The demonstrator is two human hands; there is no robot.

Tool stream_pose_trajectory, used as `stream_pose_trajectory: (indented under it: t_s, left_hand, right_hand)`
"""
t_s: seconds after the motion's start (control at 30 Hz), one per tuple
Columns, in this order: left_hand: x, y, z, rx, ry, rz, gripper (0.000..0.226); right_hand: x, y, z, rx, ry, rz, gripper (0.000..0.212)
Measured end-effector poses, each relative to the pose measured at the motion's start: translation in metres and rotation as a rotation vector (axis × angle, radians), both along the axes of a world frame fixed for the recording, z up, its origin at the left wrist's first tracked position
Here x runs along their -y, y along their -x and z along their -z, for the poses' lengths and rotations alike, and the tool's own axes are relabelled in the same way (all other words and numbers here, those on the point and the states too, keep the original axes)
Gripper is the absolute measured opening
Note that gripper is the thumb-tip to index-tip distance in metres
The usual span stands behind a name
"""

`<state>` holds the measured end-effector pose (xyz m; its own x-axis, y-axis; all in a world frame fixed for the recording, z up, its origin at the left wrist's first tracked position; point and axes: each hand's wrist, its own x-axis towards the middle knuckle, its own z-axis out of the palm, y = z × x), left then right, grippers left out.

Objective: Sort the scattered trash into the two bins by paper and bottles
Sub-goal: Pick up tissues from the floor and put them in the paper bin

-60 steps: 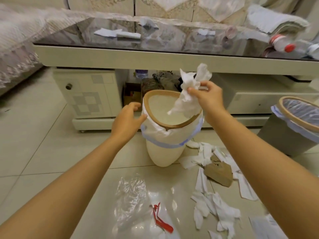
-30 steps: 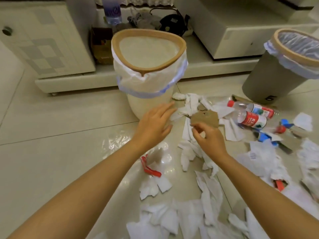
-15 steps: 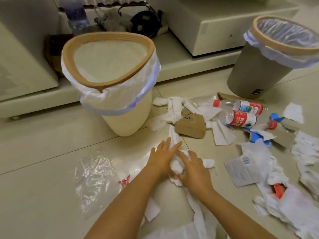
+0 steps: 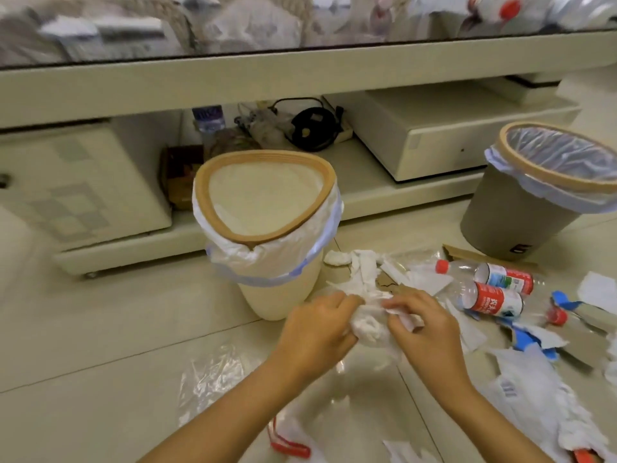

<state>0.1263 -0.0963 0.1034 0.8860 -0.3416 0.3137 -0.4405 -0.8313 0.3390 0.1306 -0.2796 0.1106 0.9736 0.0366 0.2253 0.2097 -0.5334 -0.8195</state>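
My left hand (image 4: 317, 332) and my right hand (image 4: 424, 332) together grip a wad of white tissue paper (image 4: 370, 324), lifted off the floor just in front of the cream bin (image 4: 267, 235) with a white liner. A grey bin (image 4: 521, 208) with a clear liner stands at the right. Two plastic bottles with red labels (image 4: 490, 295) lie on the floor between the bins. More torn white paper (image 4: 364, 265) and brown cardboard pieces lie around them.
A clear plastic bag (image 4: 213, 372) with a red tie lies on the tiles at lower left. Paper scraps (image 4: 547, 406) and blue-edged pieces cover the floor at the right. A low glass-topped table (image 4: 300, 71) with a cluttered lower shelf stands behind the bins.
Both hands gathered tissue on the floor and have now raised the wad toward the cream bin. The view has tilted up, showing the table again.
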Motion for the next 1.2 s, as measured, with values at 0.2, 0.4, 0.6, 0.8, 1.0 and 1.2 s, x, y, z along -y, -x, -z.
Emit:
stream_pose_trajectory:
  t_s: [0.2, 0.4, 0.6, 0.8, 1.0, 1.2]
  left_hand:
    - [-0.066, -0.045, -0.119, 0.24, 0.21, -0.321, 0.029]
    - [-0.127, -0.086, -0.135, -0.137, 0.338, -0.637, 0.046]
    - [-0.138, -0.083, -0.136, -0.172, 0.373, -0.636, 0.082]
    - [-0.124, -0.062, -0.137, 0.012, 0.35, -0.541, 0.047]
    - [-0.066, -0.046, -0.115, 0.166, 0.256, -0.304, 0.022]
    - [0.0, -0.057, -0.033, -0.178, 0.216, -0.142, 0.035]
  right_hand:
    - [-0.081, -0.054, -0.104, 0.238, -0.193, -0.016, 0.013]
    - [-0.134, -0.093, -0.136, 0.096, -0.305, -0.011, 0.018]
    - [-0.147, -0.103, -0.147, -0.323, -0.48, -0.252, 0.05]
    - [-0.127, -0.105, -0.148, -0.35, -0.37, -0.301, 0.037]
    - [-0.055, -0.092, -0.115, -0.188, -0.323, -0.084, 0.018]
    - [0.026, -0.079, -0.027, -0.204, 0.017, 0.042, 0.016]
